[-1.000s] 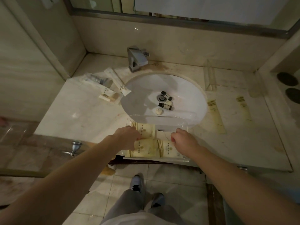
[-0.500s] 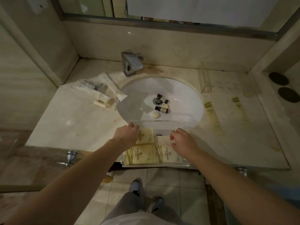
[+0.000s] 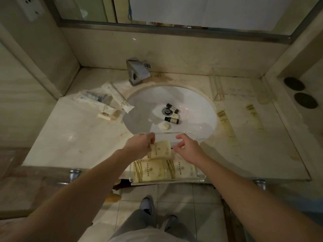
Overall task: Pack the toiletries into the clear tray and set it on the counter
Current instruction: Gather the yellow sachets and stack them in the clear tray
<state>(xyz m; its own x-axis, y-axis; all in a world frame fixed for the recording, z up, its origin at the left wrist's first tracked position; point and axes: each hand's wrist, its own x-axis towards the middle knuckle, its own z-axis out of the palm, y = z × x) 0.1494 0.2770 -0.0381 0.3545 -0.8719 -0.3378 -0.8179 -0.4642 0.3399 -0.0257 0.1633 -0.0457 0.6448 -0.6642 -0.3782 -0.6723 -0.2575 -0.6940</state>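
A clear tray (image 3: 199,178) sits at the counter's front edge, below the white sink (image 3: 192,105). Two cream toiletry packets (image 3: 157,170) lie flat in its near half. A third cream packet (image 3: 161,149) lies in its far half. My left hand (image 3: 139,145) pinches that packet's left edge. My right hand (image 3: 187,149) hovers at the packet's right side, fingers curled and apart, holding nothing. In the sink bowl lie two small dark-capped bottles (image 3: 172,120) and a round soap (image 3: 165,126).
Wrapped toiletries (image 3: 108,105) lie in a pile on the counter left of the sink. A faucet (image 3: 138,72) stands behind the bowl. Two long thin packets (image 3: 225,123) lie right of the sink, near a clear holder (image 3: 216,86). My feet stand below on the floor tiles.
Both hands have shifted slightly toward the sink. The left hand now grips the far packet's edge, and the right hand's fingers have lifted off the tray's contents.
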